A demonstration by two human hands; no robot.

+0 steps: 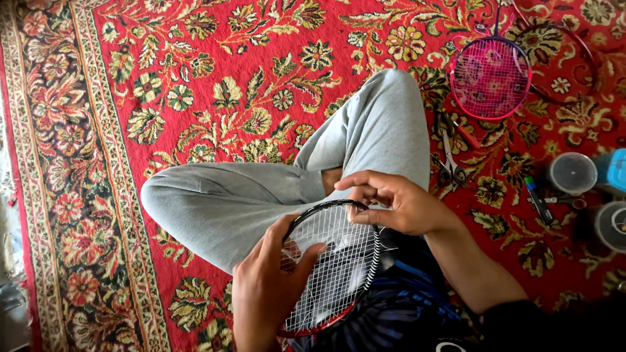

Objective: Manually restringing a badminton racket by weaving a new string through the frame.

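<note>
I have a black-framed badminton racket with a white string bed and a red band along its lower rim (336, 261) resting across my lap, head pointing away from me over my crossed legs in grey sweatpants (261, 195). My left hand (270, 287) lies on the near left side of the frame, thumb and fingers spread over the strings and curled round the rim. My right hand (391, 202) is at the top right of the head, fingertips pinched together right at the frame edge, seemingly on a string, though what is between them is too fine to make out. I judge the racket light and springy, the frame stiff but thin, the strings taut and easily nicked, so it is best held by the rim rather than pressed on the mesh. On the red floral carpet (195, 98) to my right lie a pink-strung racket (490, 78), scissors (450, 163) and round plastic tubs (572, 173).
</note>
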